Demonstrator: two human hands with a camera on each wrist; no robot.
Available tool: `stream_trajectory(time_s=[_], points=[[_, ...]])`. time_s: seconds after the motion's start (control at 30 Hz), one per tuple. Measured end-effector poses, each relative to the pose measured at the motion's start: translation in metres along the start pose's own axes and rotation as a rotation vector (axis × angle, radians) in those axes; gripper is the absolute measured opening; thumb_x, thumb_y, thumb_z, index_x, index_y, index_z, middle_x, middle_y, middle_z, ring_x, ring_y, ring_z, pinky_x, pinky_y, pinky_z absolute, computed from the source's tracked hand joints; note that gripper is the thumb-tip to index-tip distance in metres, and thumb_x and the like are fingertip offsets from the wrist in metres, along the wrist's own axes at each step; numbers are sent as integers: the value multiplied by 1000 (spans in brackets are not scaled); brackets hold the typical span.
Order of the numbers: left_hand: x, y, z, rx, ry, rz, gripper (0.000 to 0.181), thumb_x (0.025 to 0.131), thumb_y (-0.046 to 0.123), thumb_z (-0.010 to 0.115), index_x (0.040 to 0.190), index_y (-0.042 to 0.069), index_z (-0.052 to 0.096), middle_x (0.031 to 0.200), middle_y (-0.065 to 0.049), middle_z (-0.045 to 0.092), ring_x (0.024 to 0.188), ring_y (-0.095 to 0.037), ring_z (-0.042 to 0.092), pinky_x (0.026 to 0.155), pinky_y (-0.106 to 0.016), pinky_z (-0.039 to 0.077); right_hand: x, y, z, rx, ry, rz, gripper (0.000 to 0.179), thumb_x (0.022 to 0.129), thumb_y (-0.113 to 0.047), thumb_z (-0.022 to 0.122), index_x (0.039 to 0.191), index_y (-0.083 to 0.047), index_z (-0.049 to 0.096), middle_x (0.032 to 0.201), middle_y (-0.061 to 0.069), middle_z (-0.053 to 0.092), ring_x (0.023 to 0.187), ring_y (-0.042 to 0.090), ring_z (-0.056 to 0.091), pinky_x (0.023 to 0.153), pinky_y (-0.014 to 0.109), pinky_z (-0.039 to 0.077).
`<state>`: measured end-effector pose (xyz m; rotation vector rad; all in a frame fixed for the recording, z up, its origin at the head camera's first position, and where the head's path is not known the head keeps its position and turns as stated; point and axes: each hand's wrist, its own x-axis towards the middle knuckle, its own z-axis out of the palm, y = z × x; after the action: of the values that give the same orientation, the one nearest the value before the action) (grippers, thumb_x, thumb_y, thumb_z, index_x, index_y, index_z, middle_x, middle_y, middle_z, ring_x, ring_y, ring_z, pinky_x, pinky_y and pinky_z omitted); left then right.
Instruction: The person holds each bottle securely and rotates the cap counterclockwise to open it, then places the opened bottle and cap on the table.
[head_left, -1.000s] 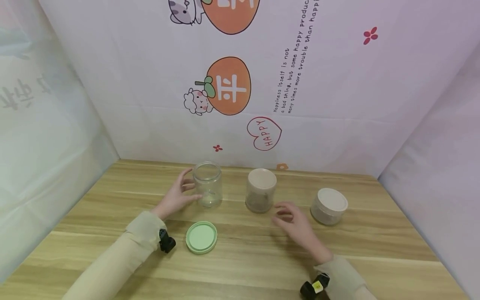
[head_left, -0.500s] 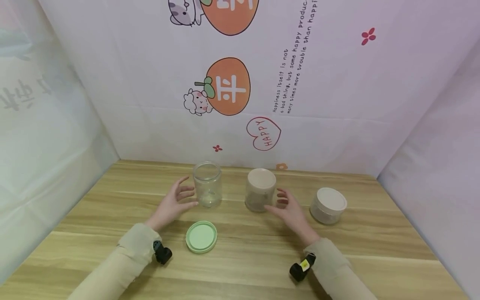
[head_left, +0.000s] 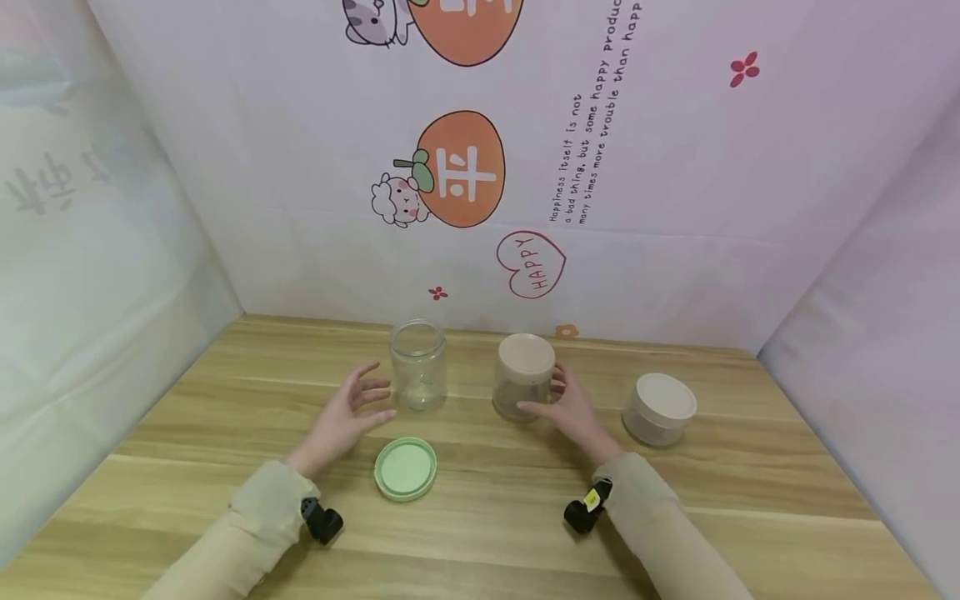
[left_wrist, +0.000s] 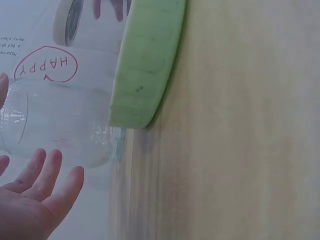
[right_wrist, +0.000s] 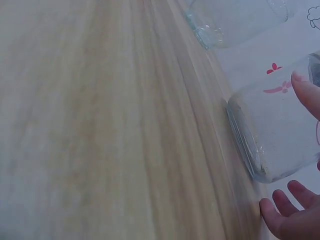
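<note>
An uncovered clear jar (head_left: 418, 371) stands upright near the back of the table. My left hand (head_left: 348, 417) is beside its left side, fingers spread and slightly bent, nothing in the grasp. In front of that jar lies a round green lid (head_left: 405, 469), its inside facing up. A clear jar with a beige lid (head_left: 526, 357) stands to the right. My right hand (head_left: 573, 412) reaches around it, thumb across the front and fingertips at the far right side. The right wrist view has the fingers (right_wrist: 285, 205) loosely bent with a gap to the glass (right_wrist: 272, 125).
A shorter jar with a whitish lid (head_left: 664, 402) stands to the right of my right hand. Behind the wooden table (head_left: 480, 533) hangs a white printed cloth (head_left: 660, 183), with more cloth at both sides.
My right hand has moved left and away from me to the beige-lidded jar, thumb now across its front. My left hand has drawn back slightly from the uncovered jar.
</note>
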<state>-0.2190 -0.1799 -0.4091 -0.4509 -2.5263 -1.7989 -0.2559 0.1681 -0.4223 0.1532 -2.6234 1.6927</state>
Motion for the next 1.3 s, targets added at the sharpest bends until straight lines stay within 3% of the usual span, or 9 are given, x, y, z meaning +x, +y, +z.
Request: stream_trajectory(time_s=[0.37, 0.8, 1.3], points=[[-16, 8, 9, -56, -35, 6, 77, 84, 2, 68, 146, 2, 22, 138, -28, 42, 125, -44, 45, 103, -50, 41, 6, 8, 7, 46, -17, -54, 98, 70, -15, 84, 147, -11, 23, 144, 20, 34, 131, 42, 36, 110, 55, 30], [-27, 10, 21, -82, -52, 34, 77, 84, 6, 69, 145, 2, 24, 138, -28, 41, 125, -42, 44, 102, -50, 43, 10, 4, 14, 168, -70, -111, 98, 70, -5, 81, 147, -9, 20, 146, 15, 35, 138, 33, 27, 116, 52, 16], [-26, 17, 41, -107, -90, 81, 73, 85, 4, 68, 144, 2, 27, 137, -28, 42, 125, -41, 45, 103, -51, 42, 9, 4, 19, 195, -50, -95, 100, 67, -3, 83, 146, -13, 23, 145, 12, 37, 137, 31, 30, 116, 50, 18]])
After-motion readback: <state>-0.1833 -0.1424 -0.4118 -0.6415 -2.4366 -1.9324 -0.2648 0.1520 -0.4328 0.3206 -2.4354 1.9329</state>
